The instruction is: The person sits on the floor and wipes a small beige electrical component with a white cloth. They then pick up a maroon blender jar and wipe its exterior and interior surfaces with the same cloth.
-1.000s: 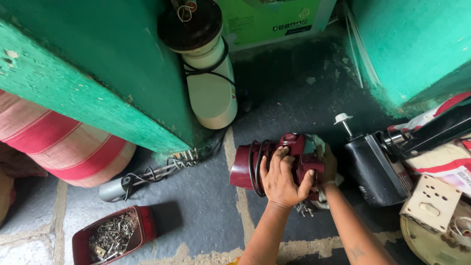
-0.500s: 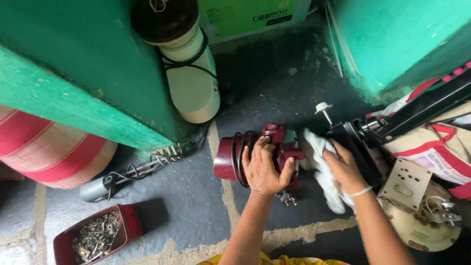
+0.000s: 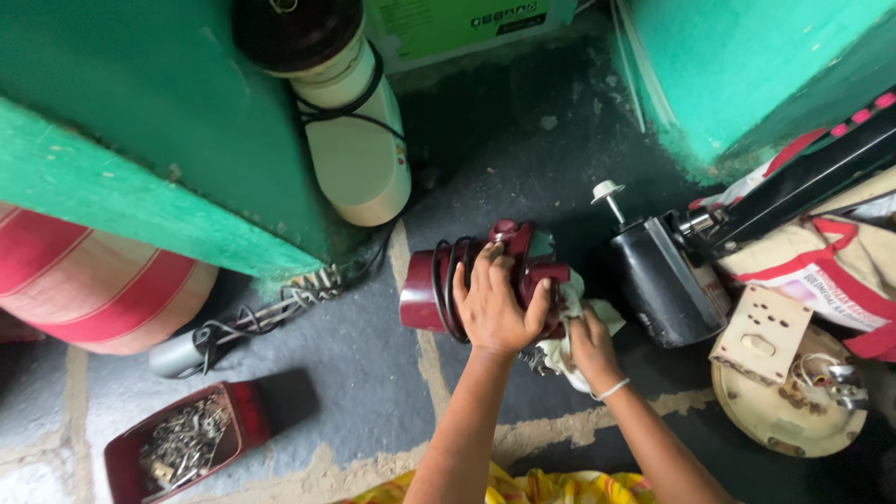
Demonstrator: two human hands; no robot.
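The left hand [image 3: 493, 308] lies spread over the top of a maroon appliance [image 3: 481, 278], fingers draped across it and thumb hooked round its right side, holding it down on the floor [image 3: 373, 373]. The right hand [image 3: 590, 343] is closed round a white cloth [image 3: 571, 322], pressed against the appliance's lower right edge.

The appliance is a glossy dark-red housing lying on its side, with a black cord [image 3: 446, 289] wound in several loops around its body and a round knob at the top. A plug's metal pins show just under the left hand.

To its right, close by, lies a black motor [image 3: 665, 285] with a white-capped shaft sticking up. Beyond it sits a cream bag [image 3: 821, 266] with red bands and a printed label, a beige plate [image 3: 770, 334] punched with holes, and a round yellowish base [image 3: 793, 411] with wires.

Behind the appliance a cream cylinder [image 3: 350, 140] with a dark lid leans on a green wall [image 3: 140, 121]; a green carton [image 3: 448, 23] with a printed strip stands further back. At lower left, a red tray [image 3: 191, 439] holds metal bits.
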